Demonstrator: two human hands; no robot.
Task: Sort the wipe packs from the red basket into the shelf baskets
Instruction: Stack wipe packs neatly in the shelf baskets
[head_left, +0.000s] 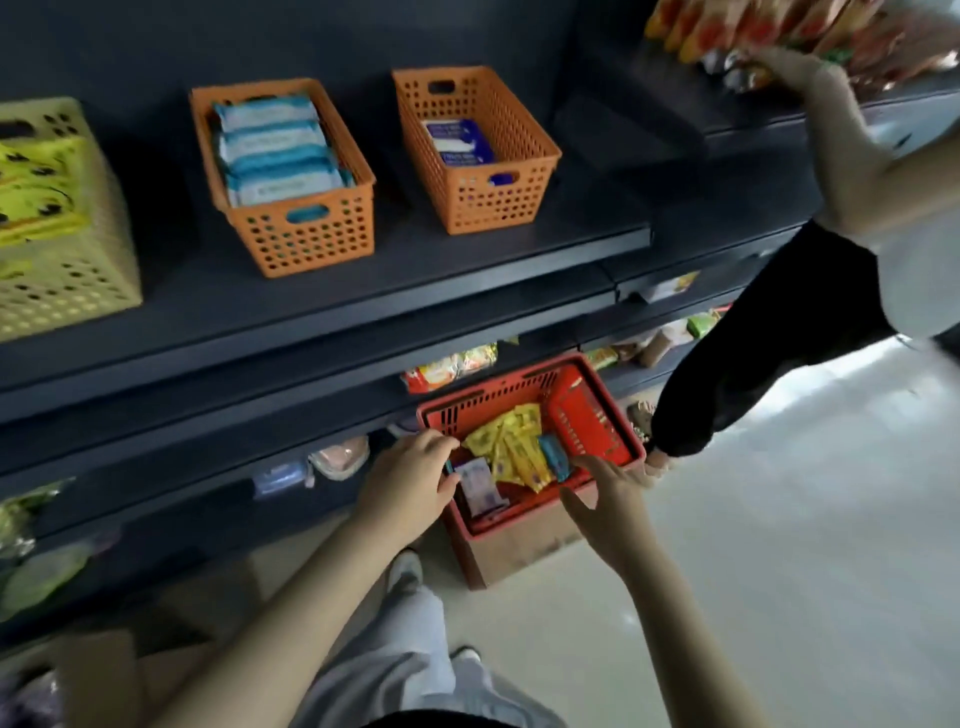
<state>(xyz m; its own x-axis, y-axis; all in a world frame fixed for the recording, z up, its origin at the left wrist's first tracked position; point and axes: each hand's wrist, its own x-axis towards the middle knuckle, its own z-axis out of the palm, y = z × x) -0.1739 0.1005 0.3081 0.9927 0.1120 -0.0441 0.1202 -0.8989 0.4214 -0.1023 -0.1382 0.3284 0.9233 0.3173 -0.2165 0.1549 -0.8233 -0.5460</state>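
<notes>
Wipe packs sit loose in a red perforated plastic basket (488, 405), which rests on a brown cardboard box (519, 556) on the floor at the foot of a dark grey metal shelf (363, 280). Inside it lie a bunch of yellow wipe packs (514, 447), a small blue pack (555, 457) just beside them on the right, and a white and lilac pack (480, 486) against the near left wall.

The left hand (410, 478) is at the basket's left rim, fingers curled towards the white and lilac pack. A teal sliver shows at its fingertips, but whether it pinches anything I cannot tell. The right hand (608, 499) hovers over the near right corner with fingers spread and holds nothing.

Up on the shelf stand three baskets, well apart:
- a left orange perforated basket (311, 239) filled with a row of pale blue and white packs (275, 150)
- a right orange perforated basket (493, 200) holding one dark blue and white pack (457, 143)
- a pale yellow perforated basket (67, 291) at the far left with bright yellow packs (36, 187)

At the upper right another person's hand (810, 67) touches blurred orange snack packets (753, 26).
</notes>
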